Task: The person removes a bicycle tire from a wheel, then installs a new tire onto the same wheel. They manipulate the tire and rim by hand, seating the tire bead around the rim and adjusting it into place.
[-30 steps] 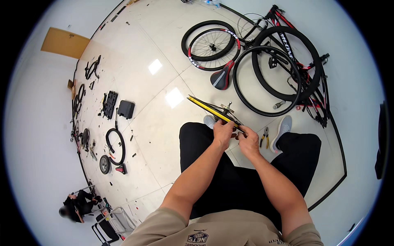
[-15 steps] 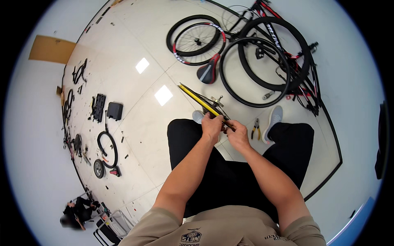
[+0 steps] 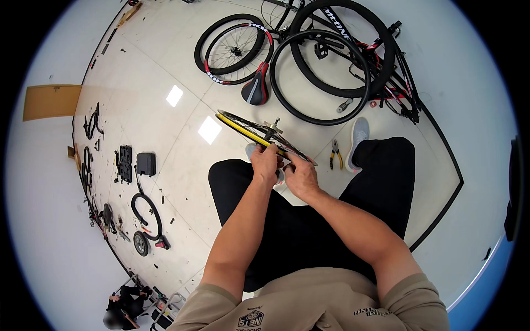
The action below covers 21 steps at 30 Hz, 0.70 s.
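Pale tiled floor (image 3: 182, 182), white wall (image 3: 55, 182) far L, blk/red bike frame (image 3: 338, 23) far R, blk case (image 3: 146, 164) L (contents unclear). L grip (image 3: 265, 164) + R grip (image 3: 301, 176) both closed on yellow-banded wheel (image 3: 248, 134) nr centre.

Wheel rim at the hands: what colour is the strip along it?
The strip is yellow; it shows best in the head view.

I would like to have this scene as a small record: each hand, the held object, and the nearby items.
Left hand: gripping the wheel by its rim
Right hand: at the wheel's near end
Held object: spoked wheel, yellow strip along rim, tilted
Beside right shoe: pliers
Beyond wheel: saddle, black tyre
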Available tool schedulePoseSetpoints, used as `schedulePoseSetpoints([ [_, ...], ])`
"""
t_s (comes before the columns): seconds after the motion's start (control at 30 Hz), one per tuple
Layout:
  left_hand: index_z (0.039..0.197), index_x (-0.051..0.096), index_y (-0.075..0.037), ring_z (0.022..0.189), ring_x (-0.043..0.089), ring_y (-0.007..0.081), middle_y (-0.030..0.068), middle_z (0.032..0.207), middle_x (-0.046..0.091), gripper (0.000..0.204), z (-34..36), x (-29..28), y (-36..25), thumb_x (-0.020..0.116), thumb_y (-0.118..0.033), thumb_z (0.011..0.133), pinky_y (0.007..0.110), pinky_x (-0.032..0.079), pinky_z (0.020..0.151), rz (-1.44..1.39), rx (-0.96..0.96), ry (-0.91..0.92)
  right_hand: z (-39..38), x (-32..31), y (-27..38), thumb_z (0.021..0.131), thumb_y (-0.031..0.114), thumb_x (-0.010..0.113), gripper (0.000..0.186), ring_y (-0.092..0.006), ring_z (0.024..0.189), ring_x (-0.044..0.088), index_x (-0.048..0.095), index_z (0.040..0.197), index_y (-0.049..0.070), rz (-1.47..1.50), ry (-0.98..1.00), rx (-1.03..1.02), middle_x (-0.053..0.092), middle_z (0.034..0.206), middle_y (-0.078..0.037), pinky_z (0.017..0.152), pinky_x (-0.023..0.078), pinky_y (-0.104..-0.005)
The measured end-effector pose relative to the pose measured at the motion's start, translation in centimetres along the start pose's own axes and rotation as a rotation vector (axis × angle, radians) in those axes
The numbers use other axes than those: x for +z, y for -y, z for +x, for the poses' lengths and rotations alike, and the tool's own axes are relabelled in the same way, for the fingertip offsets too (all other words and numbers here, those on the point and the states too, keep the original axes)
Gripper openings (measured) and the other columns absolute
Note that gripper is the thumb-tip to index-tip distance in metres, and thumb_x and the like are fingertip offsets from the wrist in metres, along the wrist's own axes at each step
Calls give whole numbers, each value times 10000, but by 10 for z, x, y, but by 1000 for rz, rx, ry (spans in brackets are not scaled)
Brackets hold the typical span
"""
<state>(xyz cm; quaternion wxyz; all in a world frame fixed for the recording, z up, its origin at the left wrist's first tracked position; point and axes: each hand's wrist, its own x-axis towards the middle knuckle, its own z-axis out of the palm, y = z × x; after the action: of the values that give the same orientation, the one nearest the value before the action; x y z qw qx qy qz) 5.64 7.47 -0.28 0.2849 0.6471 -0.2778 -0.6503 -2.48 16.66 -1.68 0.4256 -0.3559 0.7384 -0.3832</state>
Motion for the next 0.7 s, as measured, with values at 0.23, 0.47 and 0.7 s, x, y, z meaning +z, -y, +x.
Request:
schedulePoseSetpoints([
  [0.23, 973, 536, -30, 619, 568, 162, 68, 805, 584, 121, -7, 1, -8, 582, -30, 862, 316, 512, 515, -82, -51, 11, 7, -2, -6, 843, 85, 582, 381, -381, 902, 676, 658, 1216, 73, 67, 49, -11, 711, 935, -196, 846, 534, -435],
  [0.47, 985, 556, -24, 622, 584, 167, 76, 821, 594, 112, -8, -2, -5, 591, -26, 878, 319, 534, 523, -138, -61, -20, 12, 1, -14, 843, 56, 586, 373, -328, 854, 692, 657, 1209, 69, 150, 95, -21, 715, 906, -175, 811, 542, -396],
  [0.7, 973, 561, -21, 569, 583, 154, 69, 789, 605, 106, -7, -1, -4, 602, -35, 876, 299, 522, 478, -47, -13, -46, 13, -3, -10, 845, 66, 594, 345, -348, 866, 690, 664, 1183, 62, 110, 105, -35, 713, 919, -195, 803, 540, -411],
])
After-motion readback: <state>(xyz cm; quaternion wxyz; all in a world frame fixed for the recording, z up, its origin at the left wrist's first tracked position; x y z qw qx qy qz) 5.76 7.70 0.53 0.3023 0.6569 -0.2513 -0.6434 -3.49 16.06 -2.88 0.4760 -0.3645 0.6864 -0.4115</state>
